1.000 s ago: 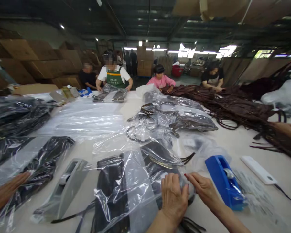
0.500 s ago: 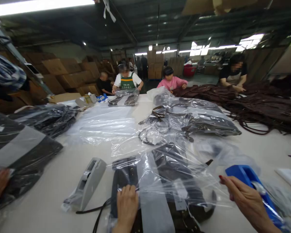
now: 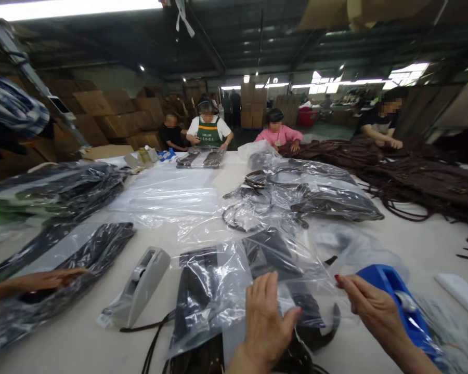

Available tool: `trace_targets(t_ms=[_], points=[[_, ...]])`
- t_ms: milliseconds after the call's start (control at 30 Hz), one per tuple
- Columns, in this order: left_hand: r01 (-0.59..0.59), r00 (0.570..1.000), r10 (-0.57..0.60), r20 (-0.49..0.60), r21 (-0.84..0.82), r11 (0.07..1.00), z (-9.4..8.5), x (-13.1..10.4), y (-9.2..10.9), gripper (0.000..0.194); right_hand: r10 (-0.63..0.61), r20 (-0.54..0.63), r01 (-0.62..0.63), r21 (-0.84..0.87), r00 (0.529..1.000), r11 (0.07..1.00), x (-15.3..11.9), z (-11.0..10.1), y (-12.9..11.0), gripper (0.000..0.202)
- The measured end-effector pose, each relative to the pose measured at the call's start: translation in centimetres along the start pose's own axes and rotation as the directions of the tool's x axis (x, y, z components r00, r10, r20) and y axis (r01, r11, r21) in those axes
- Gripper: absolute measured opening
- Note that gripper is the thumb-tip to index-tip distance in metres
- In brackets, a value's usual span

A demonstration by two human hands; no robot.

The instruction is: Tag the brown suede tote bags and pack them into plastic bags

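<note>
A dark bag [image 3: 200, 283] with a pale grey strip lies in front of me, partly under a clear plastic bag [image 3: 234, 259]. My left hand [image 3: 263, 317] rests on the plastic and the bag, fingers stretched out and thumb apart. My right hand [image 3: 374, 304] pinches the plastic's edge on the right side. Dark straps [image 3: 156, 337] stick out at the lower left of the bag. A white paper tag near my left hand is partly covered by it. The lower end of the bag shows bare of plastic.
A grey tape dispenser [image 3: 138, 285] stands left of the bag, a blue one [image 3: 398, 301] beside my right hand. Wrapped bags [image 3: 320, 187] and flat plastic bags [image 3: 171, 192] lie farther back. At left, another person's hand [image 3: 50, 280] touches a wrapped bag. Co-workers stand across the table.
My left hand has moved right across the bag and opened out flat. The plastic now covers more of the bag's left side. My right hand has shifted slightly left, still pinching.
</note>
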State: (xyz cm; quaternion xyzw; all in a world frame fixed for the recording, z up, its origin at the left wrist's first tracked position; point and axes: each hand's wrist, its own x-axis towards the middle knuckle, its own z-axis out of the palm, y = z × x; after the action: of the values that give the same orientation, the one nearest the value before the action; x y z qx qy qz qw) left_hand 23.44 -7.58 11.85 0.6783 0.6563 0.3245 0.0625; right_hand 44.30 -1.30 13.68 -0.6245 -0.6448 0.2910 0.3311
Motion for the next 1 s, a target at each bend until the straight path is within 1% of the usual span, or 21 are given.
trace_targets(t_ms=[33,67,100,133,167,233,300,367,433,500,533,600,633,700,767,800,833,900,933,1000], points=[[-0.023,0.999,0.024,0.025,-0.022,0.999,0.7,0.8,1.2,0.061,-0.029,0.007,0.029,-0.003,1.0,1.0,-0.3,0.0,-0.5,0.039],[-0.038,0.998,0.039,0.05,-0.027,0.999,1.4,1.5,1.9,0.056,-0.053,0.009,0.054,-0.004,0.999,0.999,-0.5,-0.1,-0.9,0.038],[-0.046,0.996,0.047,0.075,-0.013,0.999,2.0,2.1,2.2,0.048,-0.071,0.008,0.071,-0.006,0.997,0.997,-0.8,-0.2,-1.2,0.037],[-0.04,0.994,0.037,0.101,0.02,0.999,2.6,2.4,1.9,0.039,-0.08,0.0,0.08,-0.008,0.997,0.997,-1.0,-0.4,-1.5,0.037],[-0.018,0.991,0.009,0.134,0.064,0.998,3.0,2.6,1.3,0.032,-0.082,-0.014,0.082,-0.007,0.997,0.997,-1.2,-0.7,-1.6,0.036],[0.059,0.971,-0.098,0.218,0.182,0.982,3.6,2.5,-1.0,0.027,-0.066,-0.062,0.066,-0.004,0.996,0.998,-1.7,-1.2,-1.6,0.036],[0.128,0.929,-0.216,0.299,0.288,0.949,3.7,1.7,-3.8,0.025,-0.028,-0.133,0.028,0.001,0.991,1.0,-2.1,-1.7,-1.4,0.036],[0.171,0.887,-0.3,0.35,0.355,0.919,3.5,0.3,-6.5,0.025,0.022,-0.201,-0.021,0.008,0.979,1.0,-2.3,-2.1,-1.3,0.037],[0.2,0.864,-0.347,0.365,0.382,0.902,3.0,-1.3,-8.6,0.026,0.066,-0.239,-0.063,0.018,0.969,0.998,-2.3,-2.4,-1.2,0.037],[0.215,0.856,-0.369,0.361,0.401,0.89,1.9,-2.5,-9.9,0.028,0.084,-0.223,-0.083,0.012,0.971,0.996,-2.0,-2.6,-1.1,0.038],[0.216,0.863,-0.368,0.345,0.407,0.887,1.1,-2.8,-10.3,0.029,0.086,-0.206,-0.088,-0.001,0.975,0.996,-1.8,-2.7,-0.9,0.039],[0.232,0.883,-0.366,0.294,0.405,0.885,-1.2,-2.9,-10.8,0.026,0.096,-0.165,-0.104,-0.039,0.982,0.994,-1.2,-2.9,-0.3,0.042],[0.266,0.877,-0.388,0.283,0.387,0.883,-2.5,-2.7,-11.0,0.023,0.106,-0.147,-0.116,-0.061,0.983,0.991,-0.8,-3.0,0.2,0.043],[0.369,0.836,-0.456,0.307,0.302,0.879,-5.2,-2.0,-11.2,0.016,0.138,-0.126,-0.15,-0.097,0.982,0.984,-0.2,-3.1,1.2,0.044],[0.478,0.768,-0.514,0.382,0.193,0.857,-7.4,-1.6,-11.2,0.009,0.171,-0.098,-0.182,-0.116,0.98,0.976,0.2,-3.2,2.1,0.044],[0.511,0.737,-0.524,0.427,0.155,0.846,-8.1,-1.8,-11.2,0.008,0.181,-0.079,-0.189,-0.116,0.98,0.975,0.4,-3.3,2.4,0.045],[0.52,0.721,-0.524,0.453,0.146,0.842,-8.4,-2.2,-11.2,0.012,0.185,-0.056,-0.191,-0.115,0.981,0.975,0.5,-3.3,2.7,0.045],[0.477,0.701,-0.524,0.483,0.229,0.849,-7.9,-4.0,-11.0,0.023,0.199,-0.01,-0.198,-0.136,0.98,0.971,0.5,-3.4,3.1,0.046],[0.422,0.706,-0.517,0.484,0.298,0.856,-7.2,-5.3,-10.9,0.029,0.207,0.009,-0.203,-0.153,0.978,0.967,0.5,-3.5,3.3,0.047],[0.291,0.75,-0.477,0.458,0.419,0.86,-5.3,-8.3,-10.9,0.04,0.234,0.039,-0.224,-0.178,0.971,0.958,0.5,-3.8,3.8,0.05]])
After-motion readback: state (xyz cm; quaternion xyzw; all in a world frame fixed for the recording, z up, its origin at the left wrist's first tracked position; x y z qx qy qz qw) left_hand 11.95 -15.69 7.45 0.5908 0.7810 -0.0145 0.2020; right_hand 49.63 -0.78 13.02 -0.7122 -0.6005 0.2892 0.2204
